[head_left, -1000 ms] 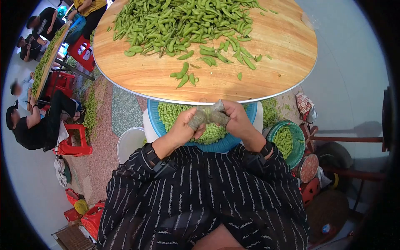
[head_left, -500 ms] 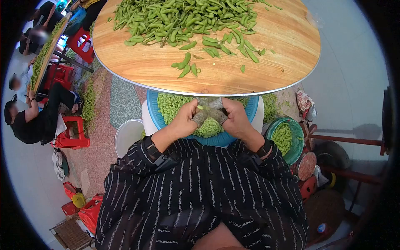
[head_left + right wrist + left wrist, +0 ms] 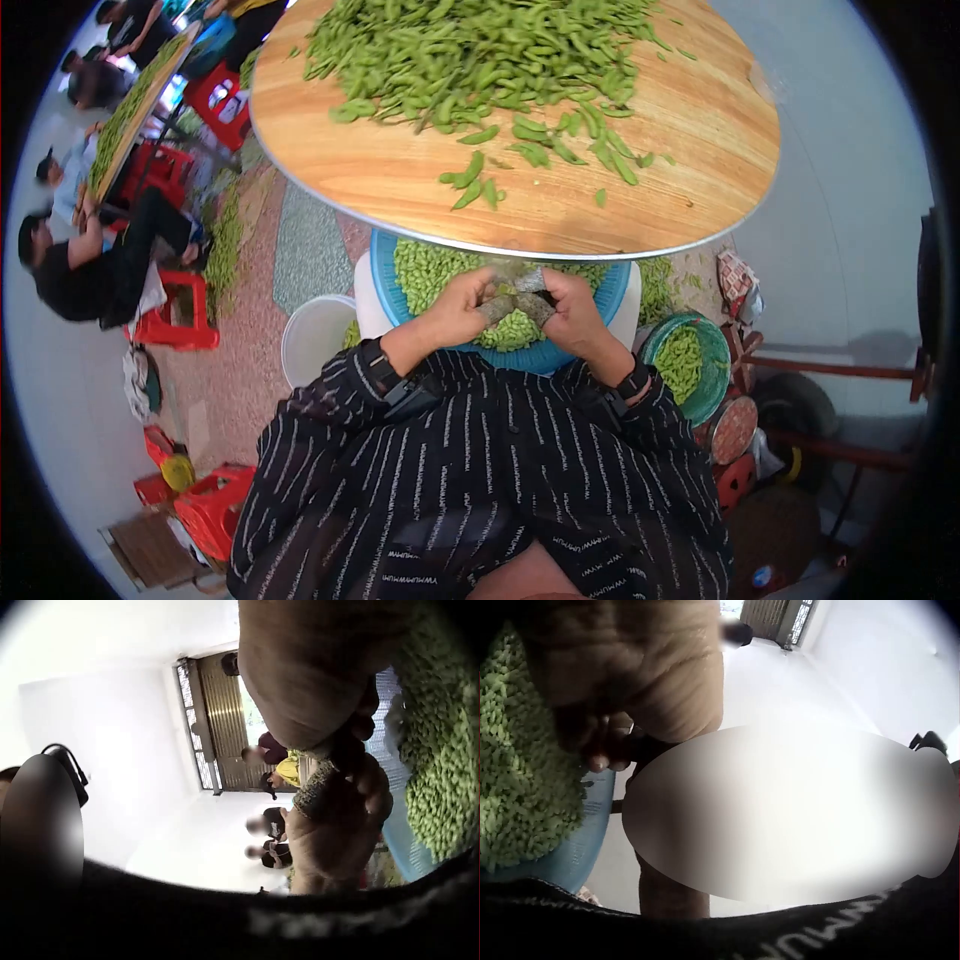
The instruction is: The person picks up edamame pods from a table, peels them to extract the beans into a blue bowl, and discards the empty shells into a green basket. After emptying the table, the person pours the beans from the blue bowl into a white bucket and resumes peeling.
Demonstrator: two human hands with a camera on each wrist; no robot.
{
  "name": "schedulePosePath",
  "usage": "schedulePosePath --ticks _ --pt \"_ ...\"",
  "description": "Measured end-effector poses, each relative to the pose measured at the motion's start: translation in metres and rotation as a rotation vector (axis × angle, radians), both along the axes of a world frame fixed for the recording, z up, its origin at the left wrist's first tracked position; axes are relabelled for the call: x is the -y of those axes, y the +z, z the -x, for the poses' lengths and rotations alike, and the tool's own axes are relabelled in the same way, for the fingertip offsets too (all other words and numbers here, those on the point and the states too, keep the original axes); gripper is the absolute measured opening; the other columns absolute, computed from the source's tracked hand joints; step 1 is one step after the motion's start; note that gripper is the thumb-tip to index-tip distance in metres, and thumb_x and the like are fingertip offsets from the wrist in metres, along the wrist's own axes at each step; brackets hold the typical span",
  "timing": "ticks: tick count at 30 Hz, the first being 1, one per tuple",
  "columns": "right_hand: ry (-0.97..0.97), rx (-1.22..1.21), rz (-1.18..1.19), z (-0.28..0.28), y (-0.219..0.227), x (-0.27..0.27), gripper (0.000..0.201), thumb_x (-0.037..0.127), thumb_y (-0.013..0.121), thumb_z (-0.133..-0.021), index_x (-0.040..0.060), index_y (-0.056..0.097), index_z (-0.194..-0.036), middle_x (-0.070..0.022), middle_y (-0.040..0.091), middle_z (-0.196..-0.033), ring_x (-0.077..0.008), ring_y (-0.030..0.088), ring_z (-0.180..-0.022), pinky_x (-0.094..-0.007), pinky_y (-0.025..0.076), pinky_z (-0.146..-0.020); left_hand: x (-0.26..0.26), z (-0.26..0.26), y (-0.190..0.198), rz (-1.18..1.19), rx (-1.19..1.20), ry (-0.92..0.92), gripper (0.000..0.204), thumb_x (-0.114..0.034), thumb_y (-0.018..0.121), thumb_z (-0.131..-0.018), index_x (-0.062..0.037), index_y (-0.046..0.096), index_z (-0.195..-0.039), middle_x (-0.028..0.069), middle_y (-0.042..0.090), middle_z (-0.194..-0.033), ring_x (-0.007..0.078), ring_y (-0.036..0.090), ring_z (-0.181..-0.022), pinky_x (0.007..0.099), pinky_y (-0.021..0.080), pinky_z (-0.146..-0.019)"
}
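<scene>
Both hands meet fingertip to fingertip above a blue basin [image 3: 383,285] of shelled green beans [image 3: 425,272], just below the table's edge. The left hand [image 3: 452,312] has curled fingers and pinches a small green pod [image 3: 506,288], partly hidden by the fingers. Facing it, the right hand [image 3: 577,318] curls round the same spot. Grey, worn wraps cover some digits; one wrap [image 3: 315,787] shows in the right wrist view. In the left wrist view the left hand [image 3: 641,667] hides the pod, beside the beans [image 3: 525,765].
A round wooden table [image 3: 360,170] with piled pods [image 3: 480,60] stands in front. A white bucket [image 3: 312,340] is at the left, a green bucket [image 3: 712,375] at the right. Red stools [image 3: 180,315] and seated people are farther left.
The head view has shifted, so table, basin and hands appear lower and slightly farther right. The hands have drawn closer together, and the green piece between them shows less plainly than half a second ago.
</scene>
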State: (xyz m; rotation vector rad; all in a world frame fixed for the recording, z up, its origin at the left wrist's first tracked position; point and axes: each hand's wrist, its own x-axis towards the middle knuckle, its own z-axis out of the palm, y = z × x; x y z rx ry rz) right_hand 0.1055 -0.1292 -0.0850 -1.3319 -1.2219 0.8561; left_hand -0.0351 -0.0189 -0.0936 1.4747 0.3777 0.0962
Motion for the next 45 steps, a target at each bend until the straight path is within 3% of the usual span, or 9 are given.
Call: schedulePosePath --ticks 4,12,15,18,22,27,35,39,45 --pt "0.036 0.427 -0.010 0.000 0.004 0.001 0.018 -0.007 0.049 -0.066 0.0002 0.053 -0.082 -0.0065 0.053 -0.067 -0.0106 0.047 -0.062 -0.0248 0.039 -0.056 0.005 -0.003 -0.029 -0.159 0.098 0.110 0.014 -0.002 0.052 -0.075 -0.0005 0.047 -0.088 0.0032 0.047 -0.060 0.0110 0.042 -0.053 0.0264 0.035 -0.047" --pt "-0.018 -0.205 0.234 0.001 -0.023 0.002 0.017 -0.003 0.050 -0.075 0.0001 0.055 -0.091 -0.0006 0.057 -0.080 -0.0074 0.050 -0.069 -0.0213 0.042 -0.062 -0.003 -0.001 -0.021 -0.344 -0.048 0.084 0.013 -0.009 0.054 -0.077 -0.0007 0.044 -0.079 0.0062 0.044 -0.056 0.0108 0.040 -0.052 0.0273 0.035 -0.048" --pt "-0.108 -0.199 0.191 0.009 -0.009 -0.005 0.017 -0.002 0.050 -0.076 0.0003 0.052 -0.092 -0.0010 0.057 -0.077 -0.0070 0.051 -0.063 -0.0195 0.041 -0.054 -0.004 -0.002 -0.034 -0.623 0.119 0.149 0.020 -0.015 0.056 -0.075 0.0002 0.044 -0.080 0.0202 0.053 -0.067 0.0382 0.052 -0.064 0.0425 0.039 -0.056" --pt "-0.205 -0.177 0.412 0.016 0.000 -0.009 0.012 -0.001 0.048 -0.076 0.0011 0.052 -0.087 -0.0015 0.056 -0.072 -0.0078 0.049 -0.056 -0.0192 0.038 -0.047 0.000 0.002 -0.028 -0.623 0.037 0.183 0.019 -0.016 0.053 -0.075 -0.0007 0.045 -0.082 0.0214 0.054 -0.071 0.0421 0.049 -0.071 0.0464 0.039 -0.059" --pt "-0.063 -0.150 0.458 0.008 -0.012 -0.013 0.015 -0.005 0.043 -0.073 0.0029 0.053 -0.080 -0.0028 0.055 -0.067 -0.0079 0.047 -0.051 -0.0192 0.034 -0.043 -0.005 0.008 -0.033 -0.663 0.016 0.101 0.017 -0.012 0.051 -0.072 -0.0010 0.043 -0.083 0.0210 0.053 -0.072 0.0399 0.051 -0.074 0.0476 0.038 -0.061" --pt "-0.216 -0.200 0.469 0.023 -0.003 -0.024 0.014 0.000 0.043 -0.079 0.0003 0.055 -0.085 -0.0063 0.056 -0.069 -0.0125 0.052 -0.053 -0.0199 0.037 -0.044 -0.021 0.016 -0.035 -0.388 0.172 0.112 0.027 -0.023 0.057 -0.074 -0.0009 0.043 -0.079 0.0172 0.052 -0.064 0.0366 0.052 -0.063 0.0410 0.039 -0.054" --pt "-0.213 -0.110 0.449 0.022 -0.009 -0.016 0.012 0.009 0.051 -0.082 0.0007 0.054 -0.089 -0.0045 0.058 -0.075 -0.0122 0.055 -0.059 -0.0205 0.040 -0.050 -0.026 0.009 -0.066 0.124 0.381 0.022 0.018 -0.013 0.059 -0.077 0.0012 0.051 -0.083 0.0057 0.057 -0.068 0.0063 0.051 -0.064 0.0247 0.041 -0.054" --pt "-0.212 -0.095 0.484 0.026 -0.008 -0.021 0.016 0.011 0.054 -0.080 0.0008 0.054 -0.093 -0.0040 0.059 -0.077 -0.0112 0.055 -0.062 -0.0196 0.041 -0.053 -0.034 0.014 -0.058 0.346 0.447 0.021 0.017 -0.011 0.059 -0.077 0.0019 0.051 -0.084 0.0035 0.058 -0.072 0.0069 0.052 -0.068 0.0237 0.042 -0.057" --pt "-0.210 0.190 0.440 0.037 -0.011 -0.026 0.012 0.007 0.055 -0.078 -0.0016 0.057 -0.087 -0.0039 0.058 -0.077 -0.0113 0.054 -0.064 -0.0212 0.042 -0.056 -0.034 0.014 -0.060 0.306 0.230 0.164 0.015 -0.003 0.056 -0.072 0.0032 0.051 -0.084 0.0090 0.057 -0.070 0.0092 0.052 -0.067 0.0265 0.042 -0.056"
